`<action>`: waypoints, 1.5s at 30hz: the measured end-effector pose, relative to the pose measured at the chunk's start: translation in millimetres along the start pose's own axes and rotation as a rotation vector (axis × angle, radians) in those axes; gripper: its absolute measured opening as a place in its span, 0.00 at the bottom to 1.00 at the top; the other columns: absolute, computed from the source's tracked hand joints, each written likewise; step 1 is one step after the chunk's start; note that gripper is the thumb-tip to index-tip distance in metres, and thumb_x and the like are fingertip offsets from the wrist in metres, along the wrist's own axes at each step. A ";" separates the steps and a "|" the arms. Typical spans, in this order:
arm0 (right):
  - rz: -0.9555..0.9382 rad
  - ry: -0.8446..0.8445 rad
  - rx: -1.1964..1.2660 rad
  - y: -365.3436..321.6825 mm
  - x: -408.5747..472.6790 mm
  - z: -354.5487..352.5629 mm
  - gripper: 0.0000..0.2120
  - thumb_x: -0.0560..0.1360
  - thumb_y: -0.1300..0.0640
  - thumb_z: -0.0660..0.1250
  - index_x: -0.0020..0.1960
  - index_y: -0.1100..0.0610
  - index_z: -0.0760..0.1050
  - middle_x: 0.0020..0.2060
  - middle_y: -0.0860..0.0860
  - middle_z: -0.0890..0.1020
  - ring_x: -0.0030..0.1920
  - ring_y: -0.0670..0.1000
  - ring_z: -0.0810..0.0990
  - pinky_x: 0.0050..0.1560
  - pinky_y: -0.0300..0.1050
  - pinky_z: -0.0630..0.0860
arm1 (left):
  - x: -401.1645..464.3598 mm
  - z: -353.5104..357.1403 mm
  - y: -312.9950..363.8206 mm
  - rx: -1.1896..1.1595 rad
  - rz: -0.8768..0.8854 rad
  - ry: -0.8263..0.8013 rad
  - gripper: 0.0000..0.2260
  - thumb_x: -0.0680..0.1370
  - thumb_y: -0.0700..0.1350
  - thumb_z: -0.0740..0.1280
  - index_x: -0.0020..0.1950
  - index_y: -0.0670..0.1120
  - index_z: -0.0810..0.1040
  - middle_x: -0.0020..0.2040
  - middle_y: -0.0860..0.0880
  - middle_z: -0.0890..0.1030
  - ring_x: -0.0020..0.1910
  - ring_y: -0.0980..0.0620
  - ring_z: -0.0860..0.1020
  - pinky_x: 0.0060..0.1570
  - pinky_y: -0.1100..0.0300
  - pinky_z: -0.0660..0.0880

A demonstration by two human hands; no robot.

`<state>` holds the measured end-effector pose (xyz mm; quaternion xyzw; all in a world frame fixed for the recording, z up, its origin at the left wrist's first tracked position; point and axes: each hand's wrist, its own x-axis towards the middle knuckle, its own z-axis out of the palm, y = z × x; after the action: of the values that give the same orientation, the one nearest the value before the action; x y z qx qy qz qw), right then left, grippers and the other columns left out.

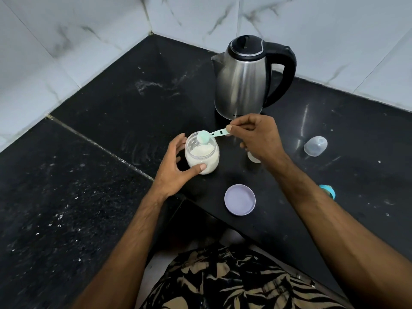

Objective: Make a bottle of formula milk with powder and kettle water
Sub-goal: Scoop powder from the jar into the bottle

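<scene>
Powder jar (pixel 202 156): clear, lid off, roughly half full of white powder, standing upright on the black counter (pixel 334 134) near its middle. Green scoop (pixel 204 137): bowl heaped with powder, positioned at the jar mouth, handle running right.

Right hand (pixel 258 139): thumb and forefinger pressed together on the scoop handle end, pinching it; remaining fingers curled underneath.
Left hand (pixel 176 162): fingers spread around the jar's left side, thumb tip touching the near wall, forefinger at the far rim.

Lilac lid (pixel 239 200): lying flat on the counter, near and to the right of the jar, apart from it.
A white object (pixel 254 158) sits under the right hand, mostly hidden; cannot identify it.
Steel kettle (pixel 247 79): black lid shut, black handle pointing right, far side, just beyond the right hand.
Clear dome cap (pixel 315 146): on its side, well right of the hand.
Teal ring piece (pixel 327 190): partly hidden behind the right forearm.
Marble-pattern tile walls (pixel 66 41) behind the counter.
</scene>
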<state>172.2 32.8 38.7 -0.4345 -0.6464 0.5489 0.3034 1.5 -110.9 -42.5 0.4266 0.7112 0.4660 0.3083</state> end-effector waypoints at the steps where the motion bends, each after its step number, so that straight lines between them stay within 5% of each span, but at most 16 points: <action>1: 0.003 0.009 0.010 -1.1 0.3 -3.6 0.06 0.74 0.62 0.73 0.48 0.66 0.81 0.36 0.55 0.85 0.22 0.40 0.73 0.23 0.33 0.69 | -1.8 -1.7 2.3 -0.004 0.008 0.043 0.45 0.64 0.61 0.76 0.77 0.54 0.61 0.73 0.56 0.70 0.71 0.63 0.68 0.71 0.55 0.67; 9: -0.002 0.109 0.040 1.8 3.5 -44.6 0.08 0.73 0.63 0.74 0.49 0.66 0.80 0.37 0.57 0.86 0.22 0.42 0.74 0.23 0.33 0.69 | -7.6 -1.9 35.1 0.006 0.207 0.320 0.32 0.70 0.56 0.75 0.70 0.47 0.70 0.66 0.51 0.76 0.65 0.56 0.76 0.65 0.57 0.73; 20: 0.037 0.226 0.069 11.1 -0.4 -87.5 0.09 0.74 0.63 0.74 0.51 0.67 0.79 0.38 0.58 0.85 0.21 0.40 0.74 0.22 0.33 0.69 | 2.7 64.6 76.5 -0.015 0.303 0.151 0.29 0.71 0.48 0.76 0.69 0.44 0.72 0.63 0.50 0.78 0.62 0.53 0.77 0.62 0.58 0.75; 35: 0.075 0.276 0.012 32.0 -1.5 -118.1 0.09 0.73 0.59 0.75 0.49 0.63 0.81 0.36 0.53 0.86 0.23 0.44 0.74 0.22 0.36 0.69 | 32.1 156.4 50.6 -0.017 0.060 0.092 0.39 0.69 0.50 0.79 0.75 0.49 0.64 0.66 0.51 0.72 0.63 0.55 0.73 0.61 0.59 0.73; 45: -0.065 0.263 -0.162 35.0 -2.2 -120.4 0.07 0.74 0.57 0.75 0.47 0.60 0.81 0.32 0.51 0.84 0.26 0.45 0.79 0.26 0.35 0.74 | 56.2 158.8 59.7 0.117 0.090 0.025 0.25 0.70 0.47 0.79 0.64 0.49 0.73 0.57 0.56 0.72 0.57 0.57 0.73 0.58 0.58 0.73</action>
<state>285.8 85.2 30.5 -0.5043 -0.6571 0.4232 0.3670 128.3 14.9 -49.2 0.4697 0.7210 0.4423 0.2529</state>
